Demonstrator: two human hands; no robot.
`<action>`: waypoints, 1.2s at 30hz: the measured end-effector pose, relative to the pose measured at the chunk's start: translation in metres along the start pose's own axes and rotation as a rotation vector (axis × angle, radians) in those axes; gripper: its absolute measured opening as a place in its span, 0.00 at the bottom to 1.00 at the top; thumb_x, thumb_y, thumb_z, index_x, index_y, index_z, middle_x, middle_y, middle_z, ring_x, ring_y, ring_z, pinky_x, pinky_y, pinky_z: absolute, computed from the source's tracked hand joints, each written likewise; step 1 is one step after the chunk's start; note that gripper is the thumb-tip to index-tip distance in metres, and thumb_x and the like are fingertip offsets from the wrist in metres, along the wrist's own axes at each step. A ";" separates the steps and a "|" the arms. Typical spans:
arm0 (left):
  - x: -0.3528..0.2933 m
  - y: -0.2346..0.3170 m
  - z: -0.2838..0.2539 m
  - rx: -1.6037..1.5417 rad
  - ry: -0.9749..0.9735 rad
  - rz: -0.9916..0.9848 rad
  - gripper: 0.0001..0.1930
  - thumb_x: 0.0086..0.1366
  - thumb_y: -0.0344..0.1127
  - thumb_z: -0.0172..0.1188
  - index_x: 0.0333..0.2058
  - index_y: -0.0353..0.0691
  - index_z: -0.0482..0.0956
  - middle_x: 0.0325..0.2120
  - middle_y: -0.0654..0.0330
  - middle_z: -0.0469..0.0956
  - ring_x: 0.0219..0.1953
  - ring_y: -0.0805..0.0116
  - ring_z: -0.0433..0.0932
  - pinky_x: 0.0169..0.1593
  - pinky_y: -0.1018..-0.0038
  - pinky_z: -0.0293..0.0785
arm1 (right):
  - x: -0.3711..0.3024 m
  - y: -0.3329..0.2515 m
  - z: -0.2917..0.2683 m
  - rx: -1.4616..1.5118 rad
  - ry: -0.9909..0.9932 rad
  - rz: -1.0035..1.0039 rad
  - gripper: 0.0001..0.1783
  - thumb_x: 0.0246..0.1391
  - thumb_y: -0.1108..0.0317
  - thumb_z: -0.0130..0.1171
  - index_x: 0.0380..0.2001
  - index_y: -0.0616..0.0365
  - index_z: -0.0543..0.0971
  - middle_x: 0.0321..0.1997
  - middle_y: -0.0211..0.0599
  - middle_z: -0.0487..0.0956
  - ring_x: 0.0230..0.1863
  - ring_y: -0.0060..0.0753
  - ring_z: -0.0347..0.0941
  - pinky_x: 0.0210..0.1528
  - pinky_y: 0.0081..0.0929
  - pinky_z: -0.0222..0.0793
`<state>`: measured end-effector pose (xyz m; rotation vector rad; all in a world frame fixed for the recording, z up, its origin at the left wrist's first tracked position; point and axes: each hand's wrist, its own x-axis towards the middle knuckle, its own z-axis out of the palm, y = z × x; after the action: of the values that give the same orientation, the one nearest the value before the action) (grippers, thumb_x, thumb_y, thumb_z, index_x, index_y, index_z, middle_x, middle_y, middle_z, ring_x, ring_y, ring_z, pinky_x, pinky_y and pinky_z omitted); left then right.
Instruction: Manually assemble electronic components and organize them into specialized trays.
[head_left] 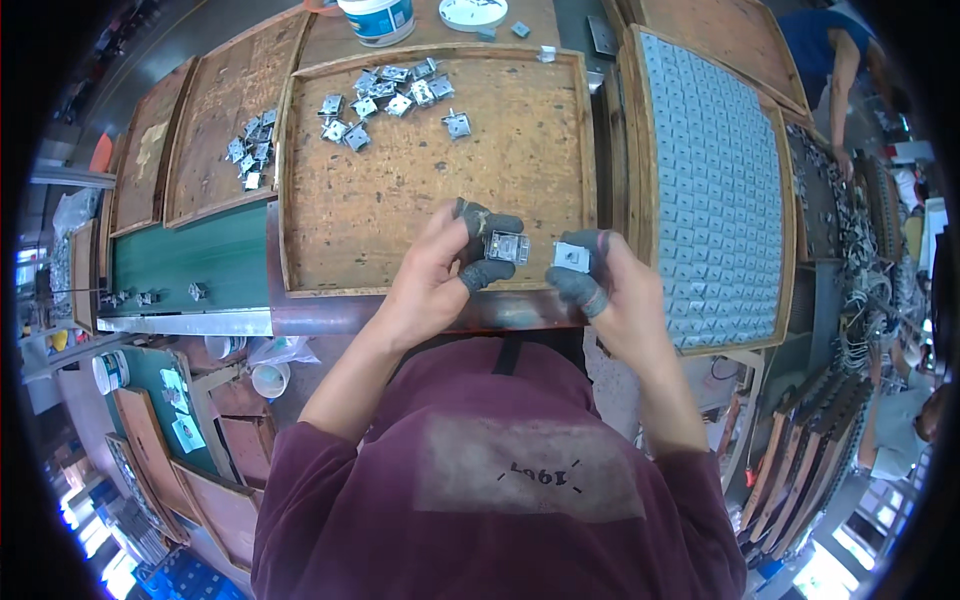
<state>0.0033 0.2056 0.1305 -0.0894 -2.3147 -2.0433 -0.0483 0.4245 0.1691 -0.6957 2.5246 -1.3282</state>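
My left hand (455,250), in dark finger cots, is closed on a small boxy metal assembly (507,247) with its open inner side showing. A short gap to the right, my right hand (605,275) pinches a flat square metal plate (572,257) that has a small opening in it. Both parts are held above the near edge of a wooden tray (400,230). Toward the tray's far side lies a loose pile of similar metal assemblies (385,92), and one metal assembly (456,124) rests apart from it.
Right of the tray stands a wooden-framed tray (645,200) packed with rows of square metal plates (715,190). At left are a green belt (190,255) and another wooden tray (225,110). A bucket (378,20) stands behind. A person in blue (825,50) is at far right.
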 end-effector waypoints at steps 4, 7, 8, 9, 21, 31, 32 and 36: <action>-0.003 0.007 0.006 -0.117 -0.044 -0.014 0.18 0.60 0.19 0.57 0.50 0.35 0.77 0.44 0.56 0.74 0.48 0.64 0.74 0.51 0.72 0.70 | 0.001 0.000 -0.001 -0.172 0.054 -0.202 0.19 0.48 0.67 0.70 0.41 0.64 0.75 0.31 0.43 0.78 0.31 0.40 0.78 0.33 0.30 0.74; -0.005 0.009 0.011 -0.125 -0.059 -0.004 0.22 0.57 0.15 0.52 0.50 0.35 0.76 0.44 0.54 0.74 0.50 0.61 0.74 0.53 0.71 0.69 | 0.004 -0.003 -0.001 -0.227 0.042 -0.308 0.19 0.42 0.71 0.70 0.38 0.65 0.75 0.30 0.45 0.74 0.32 0.47 0.76 0.33 0.35 0.72; -0.006 0.008 0.015 -0.126 -0.059 -0.005 0.22 0.57 0.15 0.52 0.50 0.35 0.76 0.44 0.54 0.74 0.50 0.61 0.74 0.53 0.71 0.69 | 0.003 -0.001 -0.001 -0.227 0.041 -0.307 0.19 0.42 0.71 0.70 0.38 0.65 0.75 0.30 0.45 0.74 0.32 0.47 0.76 0.33 0.35 0.72; -0.005 0.006 0.018 -0.103 -0.049 0.012 0.23 0.55 0.14 0.50 0.50 0.35 0.76 0.44 0.54 0.74 0.50 0.60 0.74 0.54 0.70 0.69 | 0.003 0.002 0.001 -0.283 0.064 -0.348 0.18 0.40 0.74 0.69 0.36 0.65 0.76 0.31 0.45 0.74 0.32 0.48 0.75 0.32 0.36 0.72; 0.001 -0.004 0.047 0.256 0.086 0.227 0.37 0.47 0.24 0.65 0.59 0.28 0.67 0.50 0.45 0.69 0.53 0.45 0.70 0.58 0.60 0.68 | 0.004 0.009 0.013 -0.348 0.140 -0.328 0.18 0.43 0.71 0.69 0.37 0.66 0.76 0.31 0.47 0.74 0.32 0.49 0.74 0.32 0.38 0.71; 0.007 -0.020 0.052 0.275 -0.073 0.398 0.34 0.44 0.38 0.72 0.51 0.29 0.74 0.48 0.43 0.75 0.46 0.42 0.77 0.50 0.59 0.75 | 0.002 0.030 -0.001 0.149 -0.350 0.233 0.26 0.44 0.50 0.71 0.36 0.63 0.79 0.27 0.49 0.80 0.29 0.46 0.80 0.34 0.34 0.72; 0.008 -0.020 0.054 0.302 -0.052 0.444 0.34 0.44 0.38 0.72 0.51 0.29 0.74 0.47 0.43 0.76 0.44 0.41 0.77 0.48 0.58 0.75 | -0.001 0.030 -0.001 0.125 -0.326 0.210 0.26 0.44 0.50 0.71 0.36 0.62 0.79 0.27 0.49 0.80 0.29 0.45 0.80 0.34 0.34 0.73; 0.016 -0.026 0.056 0.250 -0.236 0.352 0.33 0.42 0.39 0.73 0.49 0.32 0.76 0.47 0.42 0.74 0.45 0.41 0.75 0.49 0.58 0.73 | -0.001 0.037 -0.016 -0.184 -0.459 0.224 0.25 0.44 0.53 0.71 0.40 0.60 0.80 0.28 0.49 0.81 0.30 0.43 0.81 0.36 0.33 0.74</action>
<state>-0.0146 0.2581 0.0986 -0.7060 -2.4456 -1.6394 -0.0651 0.4537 0.1481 -0.6407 2.2799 -0.7647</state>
